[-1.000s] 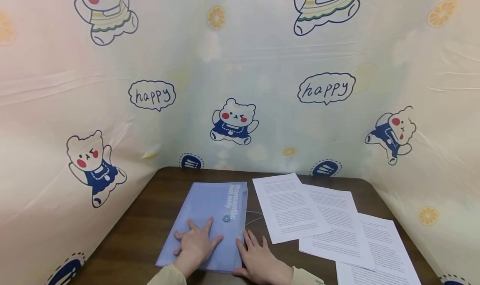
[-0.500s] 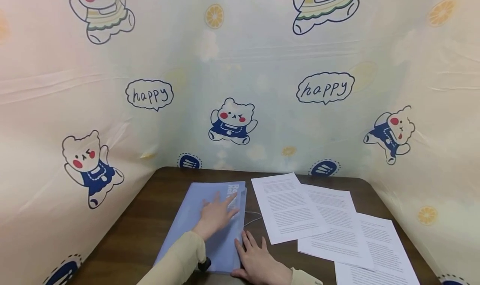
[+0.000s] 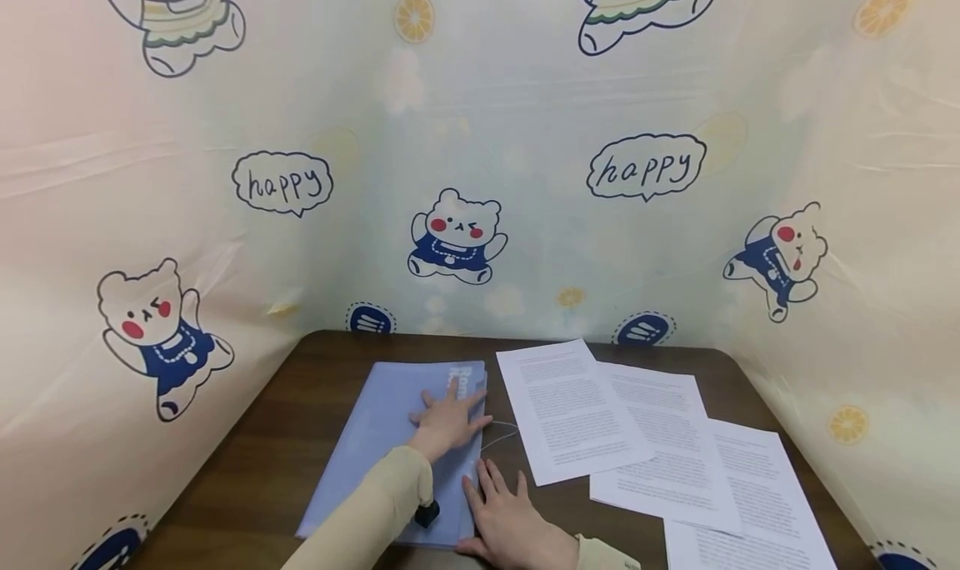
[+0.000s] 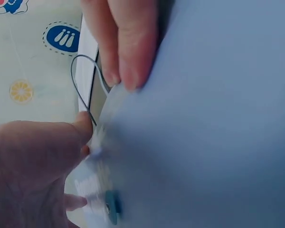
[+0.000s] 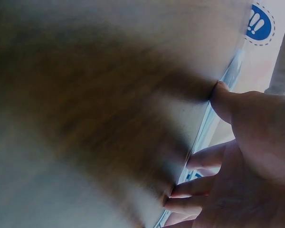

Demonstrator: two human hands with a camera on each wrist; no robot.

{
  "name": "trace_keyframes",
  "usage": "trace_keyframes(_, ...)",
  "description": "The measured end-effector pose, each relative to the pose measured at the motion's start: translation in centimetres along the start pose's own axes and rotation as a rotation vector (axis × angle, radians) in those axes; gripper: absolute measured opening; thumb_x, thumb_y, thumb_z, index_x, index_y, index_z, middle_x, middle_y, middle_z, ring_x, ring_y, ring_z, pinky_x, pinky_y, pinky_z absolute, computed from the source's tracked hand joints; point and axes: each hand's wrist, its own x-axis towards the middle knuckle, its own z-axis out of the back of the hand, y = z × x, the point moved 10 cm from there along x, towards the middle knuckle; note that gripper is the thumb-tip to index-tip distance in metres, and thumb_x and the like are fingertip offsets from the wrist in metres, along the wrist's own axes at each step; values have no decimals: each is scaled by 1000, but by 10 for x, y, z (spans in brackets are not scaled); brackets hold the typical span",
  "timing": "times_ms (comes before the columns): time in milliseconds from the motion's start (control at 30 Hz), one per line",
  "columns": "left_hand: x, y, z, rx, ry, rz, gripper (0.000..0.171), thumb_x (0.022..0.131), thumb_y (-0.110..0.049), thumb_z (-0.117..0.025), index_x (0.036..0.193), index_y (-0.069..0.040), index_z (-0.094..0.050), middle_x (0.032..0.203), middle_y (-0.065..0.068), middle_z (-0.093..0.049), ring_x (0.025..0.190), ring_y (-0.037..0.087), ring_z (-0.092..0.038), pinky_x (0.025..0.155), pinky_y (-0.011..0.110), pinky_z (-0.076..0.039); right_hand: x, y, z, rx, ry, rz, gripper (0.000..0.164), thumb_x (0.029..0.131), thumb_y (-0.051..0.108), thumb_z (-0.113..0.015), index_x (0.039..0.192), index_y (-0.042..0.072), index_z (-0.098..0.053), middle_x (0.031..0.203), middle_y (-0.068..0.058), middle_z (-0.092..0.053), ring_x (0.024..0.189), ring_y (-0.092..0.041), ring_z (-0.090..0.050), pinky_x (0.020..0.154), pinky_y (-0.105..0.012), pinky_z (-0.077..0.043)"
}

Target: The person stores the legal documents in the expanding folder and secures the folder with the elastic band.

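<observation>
A blue translucent document folder (image 3: 367, 437) lies flat on the dark wooden table. White lettering (image 3: 461, 378) runs down its upper right part, partly covered by my left hand (image 3: 444, 424). That hand rests on the folder with its fingers spread; its forearm crosses the cover. In the left wrist view a teal button (image 4: 111, 207) shows near the fingers, and a thin string (image 4: 74, 76) loops out past the folder's edge. My right hand (image 3: 513, 520) lies at the folder's lower right edge. In the right wrist view, the right fingertips (image 5: 195, 161) touch along that edge.
To the right, several printed sheets overlap: one on top (image 3: 573, 412), one in the middle (image 3: 667, 470) and one near the front right (image 3: 750, 512). A patterned curtain (image 3: 540, 178) surrounds the table (image 3: 247, 445) at the back and sides.
My left hand has moved from the folder's lower middle up and right, toward the lettering and right edge. The right hand stays at the edge. The head view has shifted slightly.
</observation>
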Motion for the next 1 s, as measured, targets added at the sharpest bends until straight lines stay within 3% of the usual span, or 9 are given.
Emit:
trace_keyframes(300,-2,0,4,21,-64,-13,55,110,-51,-62,162,-34,-56,179,21,-33,151,72,-38,100,89,-48,-1,0,4,-10,-27,1,84,103,69,-62,164,11,-52,173,-22,-44,161,-39,-43,109,-76,-50)
trace_keyframes(600,-1,7,6,-22,-83,-12,54,108,-39,-63,161,-32,-56,174,25,-42,147,71,-44,97,84,-53,1,-4,-8,63,38,-55,87,103,65,-64,166,8,-46,178,-18,-38,166,-35,-36,114,-78,-45)
trace_keyframes(700,7,12,2,-34,-105,-35,54,107,-39,-63,160,-31,-58,170,28,-47,141,73,-48,93,83,-55,1,-4,-9,62,34,-51,87,103,65,-64,166,8,-47,178,-17,-39,166,-35,-37,114,-78,-45)
trace_keyframes(900,45,30,-23,-64,-194,-141,58,104,-38,-59,160,-22,-58,155,29,-63,132,56,-67,111,73,-51,3,-5,-11,78,25,-22,87,104,65,-64,166,6,-46,177,-20,-39,165,-37,-38,112,-81,-45)
trace_keyframes(1000,38,23,-9,-95,-195,-154,58,103,-32,-58,159,-15,-58,148,27,-69,126,52,-70,109,68,-52,6,-8,-17,88,39,-37,87,104,65,-63,167,8,-45,178,-18,-37,167,-36,-35,114,-80,-44)
